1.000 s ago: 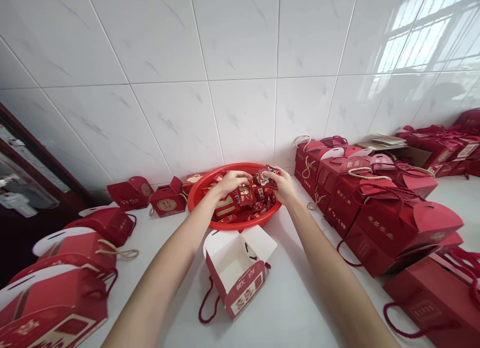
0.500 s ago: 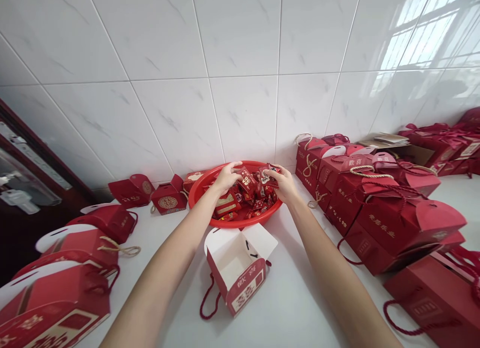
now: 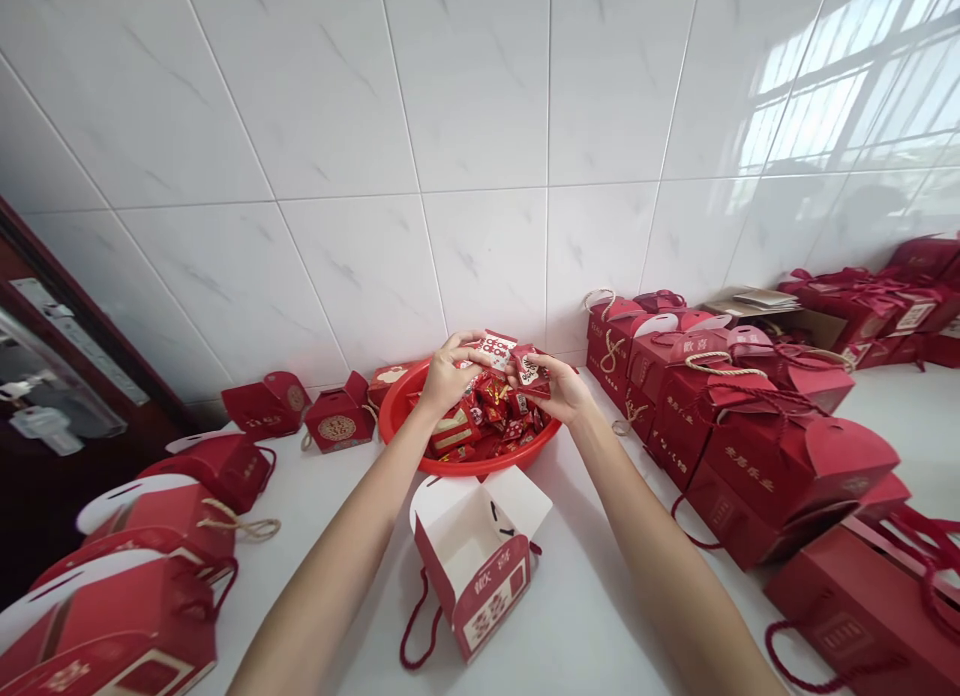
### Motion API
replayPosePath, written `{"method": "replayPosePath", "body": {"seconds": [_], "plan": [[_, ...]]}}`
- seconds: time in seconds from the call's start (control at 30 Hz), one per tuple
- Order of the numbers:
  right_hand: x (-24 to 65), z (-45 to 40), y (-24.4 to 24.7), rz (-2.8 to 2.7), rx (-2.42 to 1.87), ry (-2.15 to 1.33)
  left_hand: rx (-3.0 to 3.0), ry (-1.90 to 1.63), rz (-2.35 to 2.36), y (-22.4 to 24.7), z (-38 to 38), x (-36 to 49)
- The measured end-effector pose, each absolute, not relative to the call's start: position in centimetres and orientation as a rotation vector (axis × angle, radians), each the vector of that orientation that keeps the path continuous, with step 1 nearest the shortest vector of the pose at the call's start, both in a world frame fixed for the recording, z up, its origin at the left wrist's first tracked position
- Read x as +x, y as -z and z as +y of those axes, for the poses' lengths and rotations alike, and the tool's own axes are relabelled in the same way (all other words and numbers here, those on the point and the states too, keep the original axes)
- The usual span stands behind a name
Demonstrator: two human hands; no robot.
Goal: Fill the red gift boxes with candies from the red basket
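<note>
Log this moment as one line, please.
left hand: holding packet; right hand: holding second packet; red basin: small packets inside; open box: in front

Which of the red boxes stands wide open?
The box directly in front of the red basin: the only one whose spread flaps reveal its white interior.

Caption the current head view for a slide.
Left hand and right hand hold red packets over a loaded basket, with an open box in front and more boxes either side.

left hand (image 3: 452, 378) holding a flat red-and-white packet (image 3: 497, 349), right hand (image 3: 561, 391) gripping a dark-red printed packet (image 3: 530, 373), oval red plastic basket (image 3: 480, 467) beneath, open white-lined red cardboard box (image 3: 487, 591) near, corded red boxes (image 3: 765, 466) right
</note>
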State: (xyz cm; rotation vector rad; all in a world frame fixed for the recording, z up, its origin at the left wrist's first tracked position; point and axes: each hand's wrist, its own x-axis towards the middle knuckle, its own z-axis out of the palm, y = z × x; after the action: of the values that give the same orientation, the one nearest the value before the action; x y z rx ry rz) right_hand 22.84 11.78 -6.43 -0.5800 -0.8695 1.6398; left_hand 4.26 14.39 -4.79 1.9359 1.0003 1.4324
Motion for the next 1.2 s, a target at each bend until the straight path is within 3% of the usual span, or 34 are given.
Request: {"method": "replayPosePath", "body": {"seconds": [0.33, 0.53, 0.63, 0.77, 0.87, 1.2], "plan": [[22.3, 6.0, 1.7, -1.166, -0.611, -1.448, 2.017, -1.51, 0.925, 3.8, 4.5, 1.9], [22.9, 2.9, 0.6, -1.499, -0.726, -1.089, 1.941, -1.408, 0.834, 3.1, 2.1, 0.3], [23.0, 1.6, 0.4, -1.753, -0.808, -0.976, 2.044, -1.167, 1.113, 2.5, 1.4, -0.6], [22.0, 0.5, 0.5, -2.083, -0.835, -0.955, 2.306, -0.49, 1.432, 1.6, -0.3, -1.6], [20.9, 0.5, 1.1, -2.29, -0.842, -0.992, 2.339, -0.188, 1.472, 1.2, -1.4, -2.2], [19.4, 1.0, 2.4, -2.442, -0.959, -0.906, 2.181, -0.005, 1.386, 0.9, -1.5, -3.7]]}}
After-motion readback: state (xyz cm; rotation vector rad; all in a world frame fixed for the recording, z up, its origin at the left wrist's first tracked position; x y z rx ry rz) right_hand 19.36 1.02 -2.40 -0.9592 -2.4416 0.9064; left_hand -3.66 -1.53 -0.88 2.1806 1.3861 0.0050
